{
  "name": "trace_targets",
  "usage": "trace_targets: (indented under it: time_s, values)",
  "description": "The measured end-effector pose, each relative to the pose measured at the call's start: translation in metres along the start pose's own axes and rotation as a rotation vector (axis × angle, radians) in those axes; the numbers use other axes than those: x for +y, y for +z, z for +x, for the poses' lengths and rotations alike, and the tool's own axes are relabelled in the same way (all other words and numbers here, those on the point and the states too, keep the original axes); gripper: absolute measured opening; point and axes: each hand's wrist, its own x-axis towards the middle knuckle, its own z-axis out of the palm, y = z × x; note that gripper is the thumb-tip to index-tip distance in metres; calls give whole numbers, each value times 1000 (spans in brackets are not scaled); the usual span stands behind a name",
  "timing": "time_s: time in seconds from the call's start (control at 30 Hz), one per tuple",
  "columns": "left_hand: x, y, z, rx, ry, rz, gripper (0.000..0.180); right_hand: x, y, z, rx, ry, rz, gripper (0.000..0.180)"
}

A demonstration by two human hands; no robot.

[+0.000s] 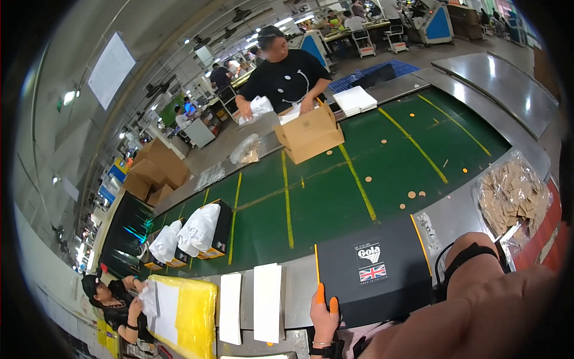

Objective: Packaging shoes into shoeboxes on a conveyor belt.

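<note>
A flat black cardboard shoebox (388, 293) with orange side edges and white print lies in front of me at the near edge of the belt. My left hand (324, 317) grips its near left edge, with orange covers on two fingertips. At the box's right, my right arm reaches forward and wears a black band. Only a rounded part of my right hand (469, 244) shows; its fingers are hidden, and I cannot tell whether it touches the box. Stacks of white paper sheets (267, 304) lie left of the shoebox.
A green belt (323, 203) with yellow lines crosses ahead. Black boxes with white-wrapped contents (201, 229) stand at left. Opposite, a person handles white paper over an open brown box (311, 134). Another person works beside a yellow-wrapped pack (200, 311). A bag of brown pieces (514, 194) lies right.
</note>
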Motion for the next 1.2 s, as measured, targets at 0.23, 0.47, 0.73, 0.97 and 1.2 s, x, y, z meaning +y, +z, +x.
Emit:
trace_targets:
  time_s: [0.23, 0.47, 0.73, 0.97, 1.2]
  values:
    - [-25, -32, -3, 84, -77, 16, 55, 27, -35, -22, -178, 27, 96, 27]
    - [-28, -35, 0, 109, -87, -5, 54, 41, -43, -33, -260, -29, 125, 27]
    - [-25, -32, 0, 89, -76, 5, 54, 39, -90, -87, -341, -118, 152, 26]
    - [-18, -22, 2, 69, -66, -9, 55, 26, -11, 114, -404, -192, 208, 26]
    - [-16, -22, 2, 46, -86, -61, 55, 34, -17, 99, -476, -260, 256, 26]
